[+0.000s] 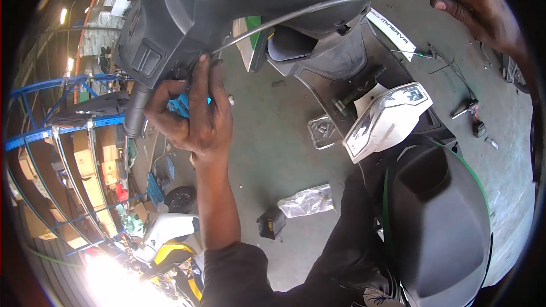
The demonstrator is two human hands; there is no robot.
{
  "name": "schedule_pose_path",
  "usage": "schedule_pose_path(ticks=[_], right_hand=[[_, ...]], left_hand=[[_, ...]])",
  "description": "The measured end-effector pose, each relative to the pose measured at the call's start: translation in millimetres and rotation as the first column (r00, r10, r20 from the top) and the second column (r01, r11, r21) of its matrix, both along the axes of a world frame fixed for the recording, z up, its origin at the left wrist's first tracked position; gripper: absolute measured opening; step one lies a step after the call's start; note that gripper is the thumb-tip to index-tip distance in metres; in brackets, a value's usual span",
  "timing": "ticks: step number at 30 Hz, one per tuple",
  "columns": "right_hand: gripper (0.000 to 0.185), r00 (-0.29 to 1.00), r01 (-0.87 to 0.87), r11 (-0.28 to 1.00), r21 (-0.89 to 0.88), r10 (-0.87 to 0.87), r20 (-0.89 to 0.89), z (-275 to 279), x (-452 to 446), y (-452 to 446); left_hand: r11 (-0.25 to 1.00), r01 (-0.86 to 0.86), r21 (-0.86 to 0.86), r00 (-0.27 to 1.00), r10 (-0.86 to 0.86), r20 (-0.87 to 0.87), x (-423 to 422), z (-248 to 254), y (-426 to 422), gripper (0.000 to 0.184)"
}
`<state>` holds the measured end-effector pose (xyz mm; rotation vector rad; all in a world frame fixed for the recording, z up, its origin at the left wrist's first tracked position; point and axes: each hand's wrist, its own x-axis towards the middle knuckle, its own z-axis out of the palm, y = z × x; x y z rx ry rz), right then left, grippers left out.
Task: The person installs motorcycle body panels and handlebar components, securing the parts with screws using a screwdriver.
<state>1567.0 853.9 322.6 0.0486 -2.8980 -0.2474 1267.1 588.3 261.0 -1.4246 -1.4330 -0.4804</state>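
Observation:
A long thin metal screwdriver shaft (318,7) runs across the top of the view and looks bowed in the wide lens. My right hand (483,14) is closed around its right end, and any handle is hidden there. The tip meets the underside of a dark scooter handlebar cover (244,0). Beside that tip, the fingertips of my left hand (196,105) touch the cover. Two of its fingers are stretched out and another is bent. Left of this hand are a switch (149,58) and a black handlebar grip (135,111).
A white headlight unit (387,122) rests before the black seat (435,210). Near it is a metal tray (324,132) with small parts. On the floor lie a plastic bag (307,200), a black box-shaped part (271,223) and cables (455,71). Blue shelving (34,139) holds cartons at left.

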Motion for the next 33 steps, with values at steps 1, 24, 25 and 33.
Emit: schedule_pose_path(ticks=[1, 24, 25, 33], right_hand=[[0.024, 0.997, -0.029, 0.999, -0.037, 0.032, 0.073, -3.7, 1.9, 2.4], [0.039, 0.632, 0.398, -0.192, -0.897, -0.651, 0.420, -179.6, 109.3, -244.7], [0.037, 0.651, 0.229, -0.350, -0.908, -0.638, 0.410, -174.5, 120.3, -266.2], [0.020, 0.335, 0.620, -0.081, -0.780, -0.872, 0.357, -93.6, 215.0, -363.1]], left_hand=[[0.999, -0.021, -0.035, 1.000, 0.022, 0.005, -1.9, 2.2, -1.3, 0.029], [0.993, 0.091, -0.081, 0.984, -0.077, 0.161, -1.1, -4.8, -1.3, 0.026], [0.991, 0.115, -0.070, 0.970, -0.097, 0.221, -2.9, -8.5, -1.1, 0.027], [0.903, -0.110, 0.416, 0.448, -0.329, 0.831, 49.7, -24.7, 14.4, 0.051]])
